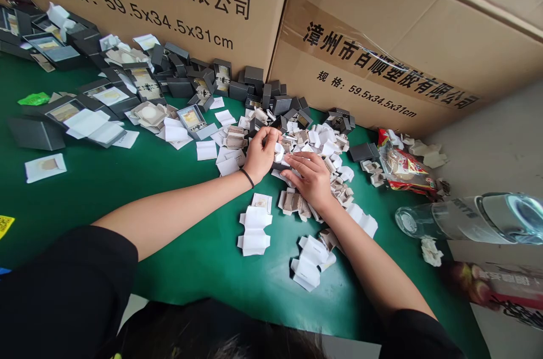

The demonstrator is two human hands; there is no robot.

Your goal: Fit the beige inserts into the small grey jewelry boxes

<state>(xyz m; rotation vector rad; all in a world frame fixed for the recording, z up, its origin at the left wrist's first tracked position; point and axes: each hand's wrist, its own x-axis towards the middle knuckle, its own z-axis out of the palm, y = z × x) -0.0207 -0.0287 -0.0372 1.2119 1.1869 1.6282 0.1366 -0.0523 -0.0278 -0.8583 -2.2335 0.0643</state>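
My left hand (262, 154) is closed, its fingers curled and pinching a small white folded card insert (279, 152). My right hand (311, 177) meets it from the right, with the fingertips and thumb closing at the insert's edge. A bit of something dark (280, 167) shows just under the insert, mostly hidden by the hands. Around and behind both hands lies a heap of folded white and grey card inserts (335, 147). Nearer to me, a flattened white card insert (255, 229) and another unfolded insert (309, 263) rest on the green table (182, 257).
Small black boxes (203, 85) are piled at the back and left, some open. Two large cartons (169, 8) stand behind them. At right are a red snack packet (405, 169), a clear bottle (462, 217) lying sideways and crumpled tissue (431, 251). A green wrapper (34, 99) lies left.
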